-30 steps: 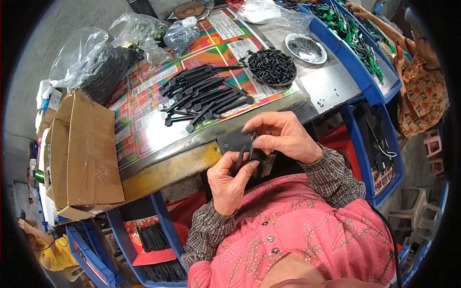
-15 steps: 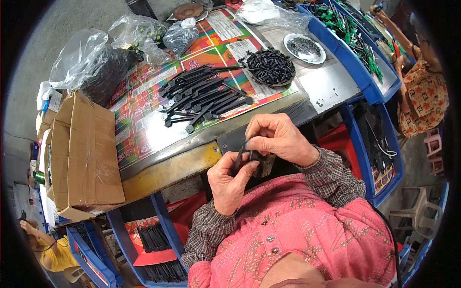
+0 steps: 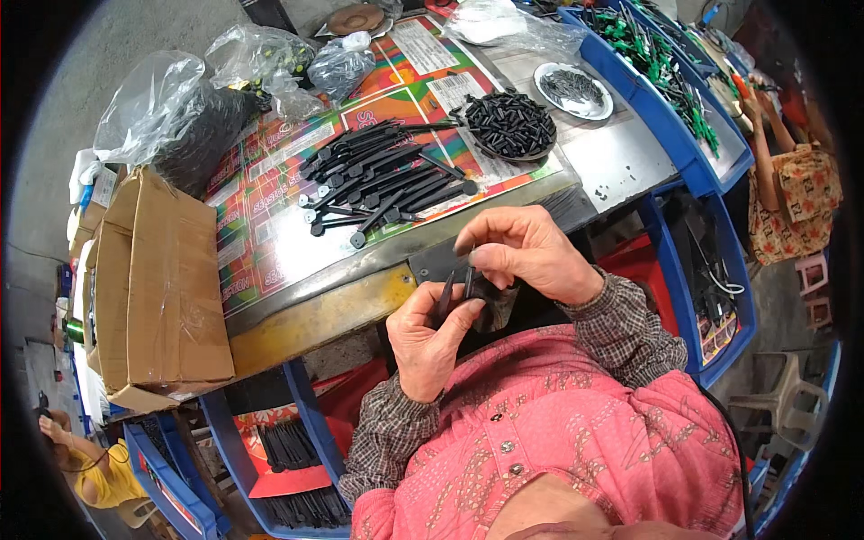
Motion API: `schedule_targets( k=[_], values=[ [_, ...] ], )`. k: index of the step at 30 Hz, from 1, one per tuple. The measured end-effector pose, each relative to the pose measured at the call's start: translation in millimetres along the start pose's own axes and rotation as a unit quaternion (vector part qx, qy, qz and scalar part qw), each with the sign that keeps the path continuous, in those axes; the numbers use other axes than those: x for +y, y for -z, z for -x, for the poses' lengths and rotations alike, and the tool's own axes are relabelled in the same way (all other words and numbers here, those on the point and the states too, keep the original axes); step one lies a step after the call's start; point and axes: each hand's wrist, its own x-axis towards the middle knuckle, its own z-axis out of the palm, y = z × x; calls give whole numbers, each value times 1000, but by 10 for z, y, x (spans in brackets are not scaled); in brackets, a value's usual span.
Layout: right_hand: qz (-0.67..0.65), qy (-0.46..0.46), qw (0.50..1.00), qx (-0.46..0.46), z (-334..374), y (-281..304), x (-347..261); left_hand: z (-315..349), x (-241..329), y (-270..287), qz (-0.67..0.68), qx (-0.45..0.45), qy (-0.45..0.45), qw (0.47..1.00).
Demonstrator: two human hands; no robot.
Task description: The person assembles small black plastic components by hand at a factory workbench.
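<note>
Black and slender, a plastic strip stands pinched in the left hand, its grip closed on the strip between thumb and fingers, just below the bench edge and above the lap; the right hand holds its fingertips closed on a second small black piece touching or just beside the first, though I cannot tell whether the two are joined. A dark flat part hangs under both hands, partly hidden. One risk, as I judge it: the small piece could slip from the fingertips and drop between the knees, since the hands work off the bench with nothing beneath them. On the bench lies one loose heap of long black handles, too many and too overlapped to count, one dark dish of short black caps, and one white plate of small dark bits. Three clear bags sit at the far left, one cardboard box stands beside the bench, and blue bins run along the right
</note>
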Motion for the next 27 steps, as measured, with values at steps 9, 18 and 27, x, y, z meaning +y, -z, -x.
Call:
schedule_targets(
  k=[9,18,27],
  values=[
    [56,35,998,4,-6,-10,130,8,-50,-12,-4,6,-14,1000],
    [-13,10,1000,-22,-15,32,106,12,7,-13,45,-15,37,998],
    [21,33,999,11,-32,-1,167,6,19,-45,72,2,33,997]
  ],
)
